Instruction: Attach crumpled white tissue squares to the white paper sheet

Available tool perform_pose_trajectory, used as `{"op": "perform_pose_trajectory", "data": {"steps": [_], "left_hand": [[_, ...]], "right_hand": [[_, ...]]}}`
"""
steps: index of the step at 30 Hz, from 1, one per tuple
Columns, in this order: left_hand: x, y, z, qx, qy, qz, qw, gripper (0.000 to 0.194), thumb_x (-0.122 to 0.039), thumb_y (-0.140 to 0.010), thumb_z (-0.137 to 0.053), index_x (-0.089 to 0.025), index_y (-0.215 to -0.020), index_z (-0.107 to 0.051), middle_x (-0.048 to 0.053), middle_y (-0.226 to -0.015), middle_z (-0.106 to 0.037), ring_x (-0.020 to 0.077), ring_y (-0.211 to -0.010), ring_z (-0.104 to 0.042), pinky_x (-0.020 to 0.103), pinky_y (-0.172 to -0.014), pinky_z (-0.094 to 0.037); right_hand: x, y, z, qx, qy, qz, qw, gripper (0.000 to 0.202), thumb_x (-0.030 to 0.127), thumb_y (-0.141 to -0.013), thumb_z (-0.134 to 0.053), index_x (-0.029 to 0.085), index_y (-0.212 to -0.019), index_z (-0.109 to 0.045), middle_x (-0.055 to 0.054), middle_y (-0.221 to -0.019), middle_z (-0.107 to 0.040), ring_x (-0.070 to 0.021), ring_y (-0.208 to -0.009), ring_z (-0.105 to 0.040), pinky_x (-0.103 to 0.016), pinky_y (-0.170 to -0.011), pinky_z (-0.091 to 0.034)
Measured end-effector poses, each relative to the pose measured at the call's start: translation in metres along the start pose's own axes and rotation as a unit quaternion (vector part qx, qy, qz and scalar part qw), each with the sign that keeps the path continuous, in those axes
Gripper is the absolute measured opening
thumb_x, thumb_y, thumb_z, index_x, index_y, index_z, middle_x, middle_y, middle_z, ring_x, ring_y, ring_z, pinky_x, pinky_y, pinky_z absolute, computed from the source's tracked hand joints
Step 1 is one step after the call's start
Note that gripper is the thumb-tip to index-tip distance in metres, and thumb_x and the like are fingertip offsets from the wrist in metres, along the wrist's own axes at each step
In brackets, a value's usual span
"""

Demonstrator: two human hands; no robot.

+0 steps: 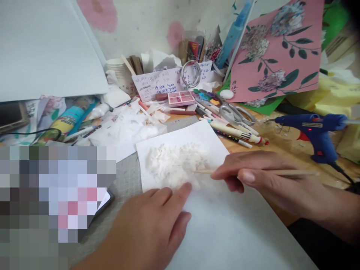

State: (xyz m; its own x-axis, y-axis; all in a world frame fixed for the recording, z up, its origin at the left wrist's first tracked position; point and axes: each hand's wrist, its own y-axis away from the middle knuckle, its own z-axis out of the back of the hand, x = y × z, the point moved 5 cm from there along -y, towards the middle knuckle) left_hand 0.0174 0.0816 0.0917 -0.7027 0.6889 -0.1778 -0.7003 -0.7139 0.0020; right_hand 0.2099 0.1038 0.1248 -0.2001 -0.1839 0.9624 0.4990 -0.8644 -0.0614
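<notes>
A white sheet of paper [202, 138] lies in front of me with a clump of white, fluffy petal-like pieces [168, 159] on it. My right hand [261, 176] pinches a thin wooden stick [292, 173], whose tip reaches the clump's right side. On the near side, my left hand [157, 221] has its index finger stretched out at the clump's lower edge and its thumb apart, holding nothing. Whether that fingertip presses the pieces or only the paper, I cannot tell.
A blue glue gun [319, 131] with a lit red light stands at right. Scissors [232, 112] and several pens [236, 131] lie beyond the paper. White scraps [126, 122] are heaped at left on a grey cutting mat [123, 183]. A pink flower picture [278, 56] leans behind.
</notes>
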Motion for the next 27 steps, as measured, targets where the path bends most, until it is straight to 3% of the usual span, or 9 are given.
{"op": "perform_pose_trajectory", "data": {"steps": [3,6,13,27], "left_hand": [[0.0,0.0,0.0,0.003,0.001,0.002,1.0,0.038,-0.027,-0.089,-0.041,-0.023,-0.126,-0.045,0.002,-0.079,-0.062,0.0194,-0.067,-0.06,0.031,-0.057,-0.044],[0.0,-0.001,0.001,0.006,0.001,0.001,1.0,0.038,-0.027,-0.089,-0.041,-0.023,-0.126,-0.045,0.002,-0.079,-0.062,0.0199,-0.067,-0.061,0.032,-0.057,-0.045],[-0.001,-0.001,0.003,0.015,0.01,-0.012,1.0,0.038,-0.025,-0.088,-0.042,-0.021,-0.126,-0.045,0.001,-0.077,-0.062,0.0201,-0.066,-0.061,0.033,-0.055,-0.047],[0.002,-0.002,0.0,0.028,0.021,-0.002,0.999,0.04,-0.026,-0.087,-0.043,-0.022,-0.127,-0.045,0.003,-0.082,-0.063,0.0203,-0.07,-0.062,0.032,-0.059,-0.048]], "right_hand": [[-0.02,0.005,-0.008,-0.038,-0.135,-0.072,0.988,0.011,0.023,-0.089,-0.051,0.018,-0.093,-0.06,-0.001,-0.07,-0.061,-0.0119,-0.063,-0.053,-0.022,-0.057,-0.043],[-0.032,0.006,-0.018,-0.06,-0.209,-0.094,0.972,0.001,0.019,-0.085,-0.053,0.018,-0.086,-0.053,-0.001,-0.069,-0.062,-0.0116,-0.06,-0.053,-0.022,-0.055,-0.042],[-0.025,0.002,-0.021,-0.066,-0.141,-0.104,0.982,0.004,0.015,-0.08,-0.052,0.017,-0.078,-0.054,0.0,-0.066,-0.062,-0.0113,-0.06,-0.053,-0.022,-0.056,-0.042],[-0.024,0.0,-0.023,-0.09,-0.048,-0.07,0.992,0.012,0.026,-0.083,-0.06,0.017,-0.075,-0.06,-0.002,-0.07,-0.068,-0.0115,-0.064,-0.062,-0.019,-0.058,-0.049]]}}
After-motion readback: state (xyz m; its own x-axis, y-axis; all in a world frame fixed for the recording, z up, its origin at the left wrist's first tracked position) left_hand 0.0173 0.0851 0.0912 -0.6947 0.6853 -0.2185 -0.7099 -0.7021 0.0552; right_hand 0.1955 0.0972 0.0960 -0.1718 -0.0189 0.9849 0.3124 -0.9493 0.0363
